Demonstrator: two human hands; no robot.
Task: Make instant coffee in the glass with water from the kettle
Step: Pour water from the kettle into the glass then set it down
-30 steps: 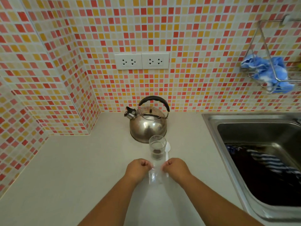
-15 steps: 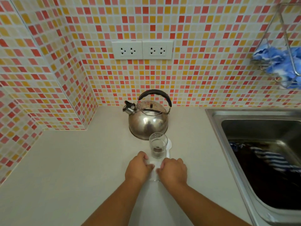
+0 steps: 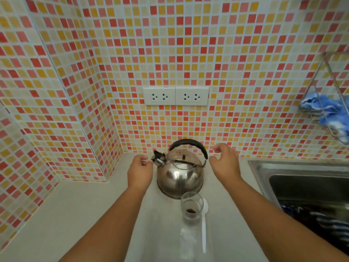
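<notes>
Fingers [image 3: 146, 160] beside kettle [image 3: 180, 174] spout

Home kitchen: mosaic-tiled wall [image 3: 226, 53], steel sink [image 3: 264, 173], kettle [image 3: 180, 176] on counter [image 3: 75, 214]

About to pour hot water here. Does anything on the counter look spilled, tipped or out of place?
Nothing spilled or tipped. The kettle and glass stand upright, and the coffee powder is inside the glass. An empty clear sachet lies flat beside the white plastic spoon.
</notes>
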